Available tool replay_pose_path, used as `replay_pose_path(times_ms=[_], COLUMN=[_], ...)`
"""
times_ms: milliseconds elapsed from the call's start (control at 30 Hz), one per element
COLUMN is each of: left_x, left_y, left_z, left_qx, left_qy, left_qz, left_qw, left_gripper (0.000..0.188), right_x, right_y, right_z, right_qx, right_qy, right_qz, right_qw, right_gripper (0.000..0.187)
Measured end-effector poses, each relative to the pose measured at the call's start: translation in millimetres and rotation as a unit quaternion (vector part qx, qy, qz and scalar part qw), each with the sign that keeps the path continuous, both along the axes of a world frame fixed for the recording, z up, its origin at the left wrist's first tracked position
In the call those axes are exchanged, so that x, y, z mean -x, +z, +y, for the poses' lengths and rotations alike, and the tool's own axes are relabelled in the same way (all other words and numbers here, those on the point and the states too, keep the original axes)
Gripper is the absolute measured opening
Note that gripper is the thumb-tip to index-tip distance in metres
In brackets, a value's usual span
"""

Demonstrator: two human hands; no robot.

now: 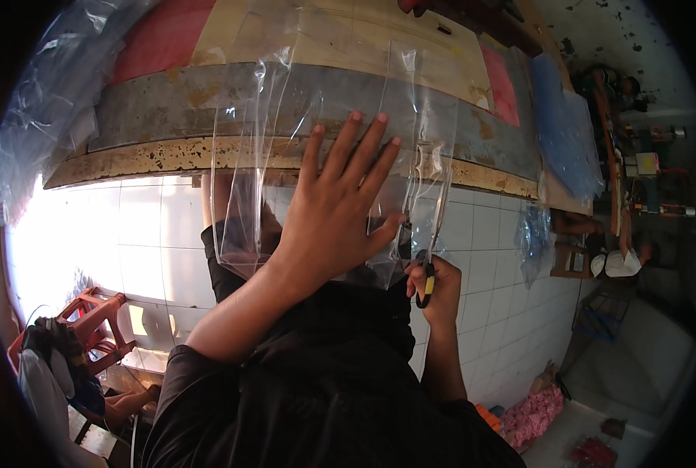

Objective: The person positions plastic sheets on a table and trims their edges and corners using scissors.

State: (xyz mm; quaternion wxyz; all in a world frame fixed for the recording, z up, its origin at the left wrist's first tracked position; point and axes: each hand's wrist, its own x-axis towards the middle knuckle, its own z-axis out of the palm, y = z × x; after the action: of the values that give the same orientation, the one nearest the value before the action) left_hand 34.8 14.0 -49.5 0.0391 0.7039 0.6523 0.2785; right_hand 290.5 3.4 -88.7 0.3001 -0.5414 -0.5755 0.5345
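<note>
Clear plastic (239, 207) over the worktable edge (145, 161), left hand (334, 199) spread flat on it, right hand (442, 285) gripping yellow-and-black scissors (429, 274)

The gripped scissors (428, 274) have plastic-looking handles. Left of the grip, clear plastic sheeting (241, 222) looks creased and glossy.

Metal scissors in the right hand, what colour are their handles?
The scissor handles are black and yellow, clearest in the head view.

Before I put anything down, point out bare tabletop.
Grey tabletop shows bare between the clear plastic pile and the clear plastic sheeting, and between that sheeting and the blue plastic sheets. Crowded: under the left hand, and around the scissors in the right hand.
</note>
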Motion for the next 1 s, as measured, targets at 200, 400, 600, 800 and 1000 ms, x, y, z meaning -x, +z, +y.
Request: replay_pose_path(times_ms=[200, 400, 600, 800, 1000], left_x=[-0.4, -1.9, -4.4, -4.6, -2.6], left_y=[0.3, 0.2, 0.2, -1.2, -2.7], left_z=[-4.8, -11.2, -17.5, -18.6, -18.6], left_qx=[0.007, 0.016, 0.015, 0.013, 0.019], left_qy=[-0.005, -0.013, -0.018, -0.024, -0.029], left_qz=[0.003, 0.001, -0.001, -0.012, -0.024], left_qw=[1.0, 1.0, 1.0, 1.0, 0.999], left_gripper=[0.088, 0.088, 0.087, 0.088, 0.09], right_x=[-3.1, -6.9, 14.7, 30.0, 34.2], right_y=[5.0, 2.4, 21.5, 29.0, 27.2], right_z=[-0.4, 0.1, 8.0, 16.1, 19.0], right_qx=[-0.047, -0.057, -0.089, -0.112, -0.138], right_qy=[0.044, 0.027, -0.011, -0.048, -0.055], right_qz=[-0.056, -0.097, -0.195, -0.322, -0.33], right_qw=[0.996, 0.993, 0.977, 0.939, 0.932], right_gripper=[0.065, 0.042, 0.027, 0.034, 0.036])
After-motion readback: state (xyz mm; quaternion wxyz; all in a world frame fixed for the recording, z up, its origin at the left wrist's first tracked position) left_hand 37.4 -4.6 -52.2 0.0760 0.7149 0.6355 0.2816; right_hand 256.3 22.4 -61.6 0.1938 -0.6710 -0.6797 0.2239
